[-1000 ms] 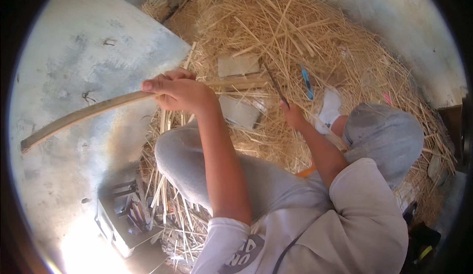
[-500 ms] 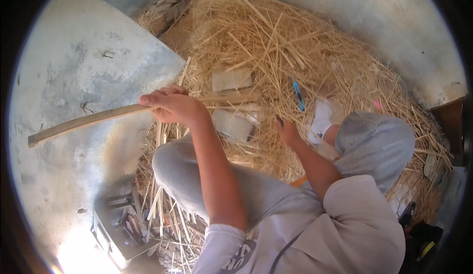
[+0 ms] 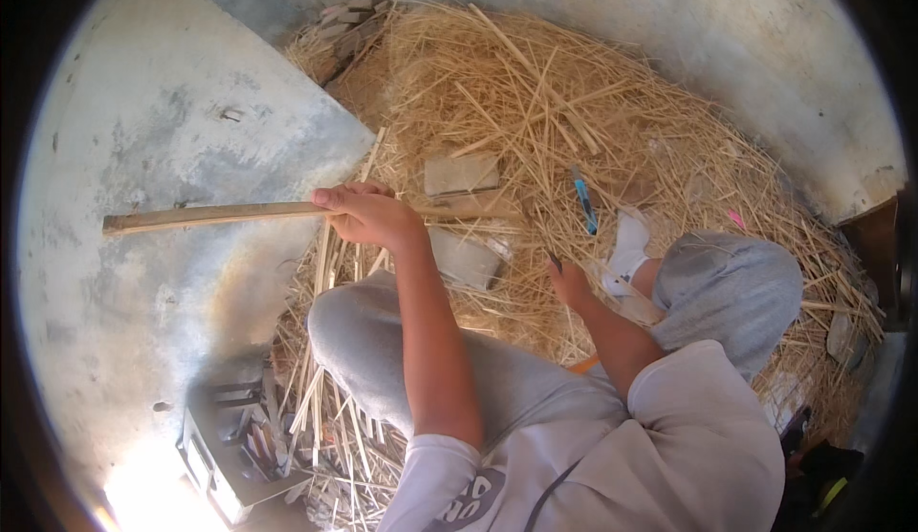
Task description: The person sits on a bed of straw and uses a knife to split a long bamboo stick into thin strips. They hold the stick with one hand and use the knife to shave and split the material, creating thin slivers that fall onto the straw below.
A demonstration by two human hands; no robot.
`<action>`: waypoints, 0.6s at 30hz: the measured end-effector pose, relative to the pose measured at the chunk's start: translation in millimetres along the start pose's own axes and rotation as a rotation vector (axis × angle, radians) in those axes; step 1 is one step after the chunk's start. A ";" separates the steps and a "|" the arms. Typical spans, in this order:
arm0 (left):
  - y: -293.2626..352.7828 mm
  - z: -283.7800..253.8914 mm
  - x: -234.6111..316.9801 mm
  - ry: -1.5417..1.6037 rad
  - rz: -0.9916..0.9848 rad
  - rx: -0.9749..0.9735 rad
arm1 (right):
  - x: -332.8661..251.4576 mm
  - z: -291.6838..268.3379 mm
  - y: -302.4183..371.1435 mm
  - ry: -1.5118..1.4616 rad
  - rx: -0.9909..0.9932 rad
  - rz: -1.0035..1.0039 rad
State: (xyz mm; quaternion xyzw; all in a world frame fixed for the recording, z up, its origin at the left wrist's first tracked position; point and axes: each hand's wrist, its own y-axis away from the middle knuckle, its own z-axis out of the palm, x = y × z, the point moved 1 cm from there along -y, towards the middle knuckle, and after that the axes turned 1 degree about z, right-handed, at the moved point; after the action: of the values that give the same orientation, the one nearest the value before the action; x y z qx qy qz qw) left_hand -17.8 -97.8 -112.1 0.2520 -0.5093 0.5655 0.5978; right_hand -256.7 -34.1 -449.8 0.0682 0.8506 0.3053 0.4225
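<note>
My left hand (image 3: pixel 368 215) is closed around a long, flat bamboo strip (image 3: pixel 215 215). The strip lies nearly level across the view, its left end over the pale wall and its right end above the shavings. Closer to my body, my right hand (image 3: pixel 571 285) is closed on a small dark tool (image 3: pixel 555 262), of which only a narrow tip shows; its kind cannot be made out. A blue utility knife (image 3: pixel 584 202) lies on the shavings beyond my right hand. Two flat bricks, one farther (image 3: pixel 461 174) and one nearer (image 3: pixel 465 258), lie below the strip.
A heap of bamboo slivers and shavings (image 3: pixel 535 83) spreads before me up to the curved wall (image 3: pixel 746 44). On the left stands a pale wall panel (image 3: pixel 191 140). A grey crate (image 3: pixel 206 456) with scraps sits at lower left. My bent legs (image 3: pixel 732 283) frame the work area.
The bamboo strip has shifted right with my left hand, and its left end has risen to nearly level. My right hand appears slightly lower, still closed; the whole view has shifted a little.
</note>
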 end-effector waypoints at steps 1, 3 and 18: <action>1.1 -5.3 -5.6 0.004 0.004 -0.018 | -3.9 -0.3 9.8 -0.298 -0.115 0.131; -1.3 -9.4 -7.6 0.030 0.029 -0.030 | -57.2 -17.5 24.5 -0.894 -0.318 0.367; -0.9 2.6 30.8 0.138 0.066 0.023 | -92.6 -30.1 13.7 -0.385 0.246 -0.135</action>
State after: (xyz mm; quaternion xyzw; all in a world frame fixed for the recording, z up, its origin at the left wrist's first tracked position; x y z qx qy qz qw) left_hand -22.7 -87.4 -83.5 0.2023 -0.4685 0.6066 0.6096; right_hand -222.9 -71.5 -365.4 0.1189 0.7877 0.1518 0.5851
